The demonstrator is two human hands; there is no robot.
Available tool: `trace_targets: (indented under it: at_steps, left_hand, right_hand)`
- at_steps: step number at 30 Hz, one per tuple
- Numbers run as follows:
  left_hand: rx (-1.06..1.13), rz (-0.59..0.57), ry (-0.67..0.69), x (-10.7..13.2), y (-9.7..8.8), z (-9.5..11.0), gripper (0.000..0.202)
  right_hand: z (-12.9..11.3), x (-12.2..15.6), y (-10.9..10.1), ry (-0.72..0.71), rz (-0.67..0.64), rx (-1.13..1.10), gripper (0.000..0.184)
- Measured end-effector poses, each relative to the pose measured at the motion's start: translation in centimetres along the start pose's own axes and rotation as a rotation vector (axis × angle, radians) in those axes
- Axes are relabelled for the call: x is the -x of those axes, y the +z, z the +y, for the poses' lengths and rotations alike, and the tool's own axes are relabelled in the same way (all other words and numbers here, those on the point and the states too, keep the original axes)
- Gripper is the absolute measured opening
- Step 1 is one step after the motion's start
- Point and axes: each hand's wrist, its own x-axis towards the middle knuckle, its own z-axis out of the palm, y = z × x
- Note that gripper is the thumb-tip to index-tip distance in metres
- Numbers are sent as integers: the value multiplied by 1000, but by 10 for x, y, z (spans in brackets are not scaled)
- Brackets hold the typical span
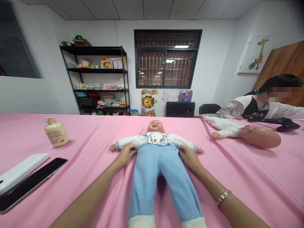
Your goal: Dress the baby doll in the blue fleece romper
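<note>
A baby doll (154, 177) lies on its back on the pink-sheeted table (249, 186), in a white top with an elephant bib and blue fleece trousers. My left hand (125, 154) grips the doll's left side at the waist, just below the white sleeve. On the opposite side, my right hand (190, 157) holds the waist in the same way. A metal bangle (224, 196) circles my right wrist. The doll's feet run off the bottom of the picture.
A cream pump bottle (56, 132), a flat white case (21, 171) and a black phone (30, 183) lie at left. At right, a co-worker (251, 107) leans over a second doll (260, 136). A black shelf unit (95, 79) of baby goods stands behind.
</note>
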Motion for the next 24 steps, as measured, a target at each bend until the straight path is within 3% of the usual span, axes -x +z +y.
trace_targets:
  at_steps: [3, 8, 10, 13, 15, 19, 21, 24]
  left_hand:
    - [-101, 128, -22, 0, -2, -6, 13]
    - [-129, 350, -156, 1, -9, -17, 16]
    - [-154, 433, -186, -2, -10, -10, 17]
    - [-222, 504, -127, -14, -2, 21, 17]
    - [-193, 468, -49, -26, 13, 52, 18]
    - [-150, 214, 83, -40, 54, 100, 43]
    - [-241, 148, 113, -41, 70, 108, 41]
    - [-298, 148, 116, -38, 80, 105, 34]
  right_hand:
    - [2, 1, 15, 90, 117, 184, 24]
    - [12, -1, 25, 131, 206, 161, 33]
    - [18, -4, 26, 146, 189, 135, 37]
    - [25, -5, 29, 13, 76, 155, 36]
    - [27, -5, 32, -91, 4, 226, 35]
    - [29, -4, 35, -133, -57, 367, 38]
    - [31, -4, 36, -126, -67, 409, 40]
    - [35, -5, 38, -98, -68, 445, 43]
